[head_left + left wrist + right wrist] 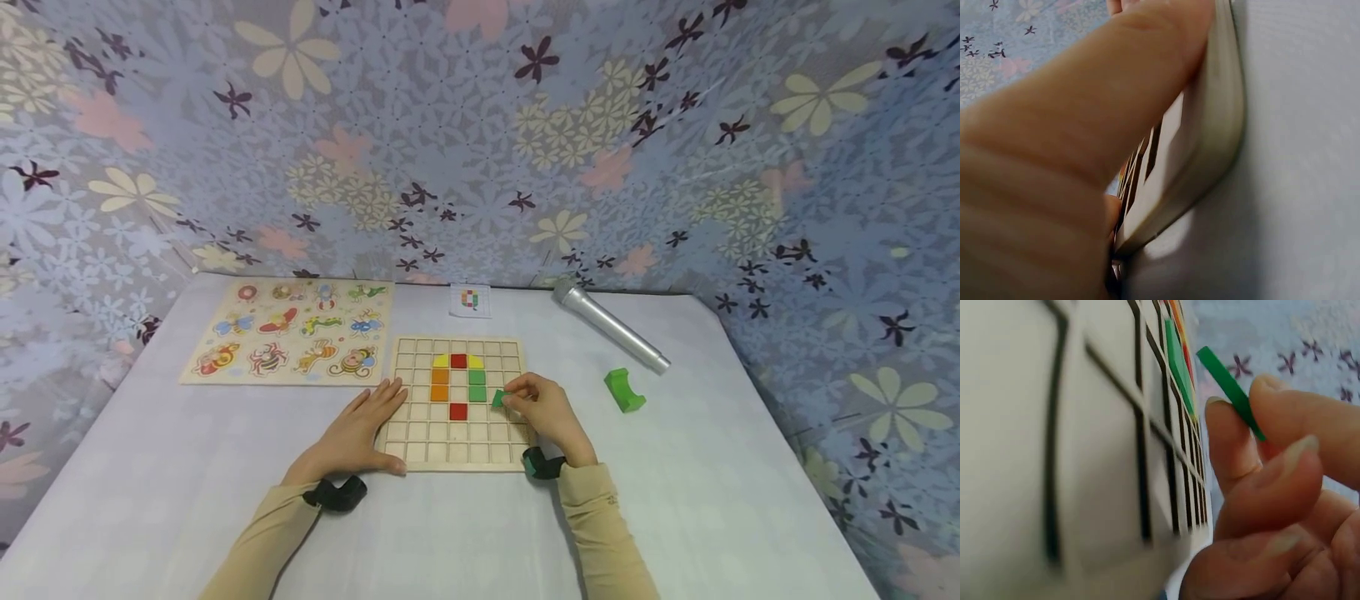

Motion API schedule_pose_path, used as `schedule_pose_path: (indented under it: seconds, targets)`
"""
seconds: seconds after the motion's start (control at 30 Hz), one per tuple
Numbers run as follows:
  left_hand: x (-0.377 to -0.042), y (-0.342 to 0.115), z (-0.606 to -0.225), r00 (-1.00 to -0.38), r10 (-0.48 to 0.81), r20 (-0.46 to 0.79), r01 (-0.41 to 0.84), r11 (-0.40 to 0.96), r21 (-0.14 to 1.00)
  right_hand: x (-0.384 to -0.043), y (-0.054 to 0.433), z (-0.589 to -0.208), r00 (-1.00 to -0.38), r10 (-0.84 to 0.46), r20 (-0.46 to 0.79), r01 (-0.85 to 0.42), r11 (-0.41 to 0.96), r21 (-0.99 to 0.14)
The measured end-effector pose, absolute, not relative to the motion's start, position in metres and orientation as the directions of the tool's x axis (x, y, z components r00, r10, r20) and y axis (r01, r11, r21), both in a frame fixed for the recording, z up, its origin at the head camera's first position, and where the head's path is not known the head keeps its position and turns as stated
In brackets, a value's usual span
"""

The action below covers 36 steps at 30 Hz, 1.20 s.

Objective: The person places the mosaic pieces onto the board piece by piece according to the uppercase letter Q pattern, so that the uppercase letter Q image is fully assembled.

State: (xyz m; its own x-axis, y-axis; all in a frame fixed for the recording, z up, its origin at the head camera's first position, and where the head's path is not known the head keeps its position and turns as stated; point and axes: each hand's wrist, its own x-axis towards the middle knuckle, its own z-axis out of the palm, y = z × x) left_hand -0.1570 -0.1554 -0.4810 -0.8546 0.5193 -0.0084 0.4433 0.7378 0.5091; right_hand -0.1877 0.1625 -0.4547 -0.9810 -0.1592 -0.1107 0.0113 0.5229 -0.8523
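Note:
A wooden grid board lies flat on the table, with red, yellow, orange and green tiles set in several of its squares. My right hand pinches a green square tile between thumb and finger, just above the board's right part. In the right wrist view the tile is tilted and apart from the board. My left hand rests spread on the board's left edge, fingers straight; the left wrist view shows its thumb lying along the near edge. Behind the board stands a small picture card with a similar coloured pattern.
To the left lies a wooden puzzle board with insect pictures. A silver microphone lies slantwise at the back right. Nearer on the right is a bright green block with a curved notch. A flowered cloth hangs behind the table.

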Motion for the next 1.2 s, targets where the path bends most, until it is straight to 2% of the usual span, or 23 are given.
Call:
schedule_pose_path:
  seconds: [0.37,0.7,0.97,1.2]
  targets:
    - [-0.160,-0.152,-0.478,-0.849,0.527,-0.031,0.440,0.738,0.511,-0.188,0.137,-0.452,-0.972,-0.200,-0.120,-0.030,0.619,-0.785]
    - [-0.160,-0.158,-0.481,-0.851,0.525,-0.025,0.439,0.737,0.514,-0.190,0.124,-0.459,-0.963,-0.244,-0.111,-0.069,0.627,-0.776]
    - [-0.155,-0.158,-0.483,-0.841,0.539,0.047,0.476,0.696,0.537,-0.187,0.129,-0.458,-0.964,-0.243,-0.107,-0.071,0.624,-0.778]
    - [-0.158,-0.157,-0.483,-0.847,0.532,0.005,0.454,0.718,0.527,-0.193,0.161,-0.453,-0.972,-0.215,-0.092,-0.049,0.569,-0.821]
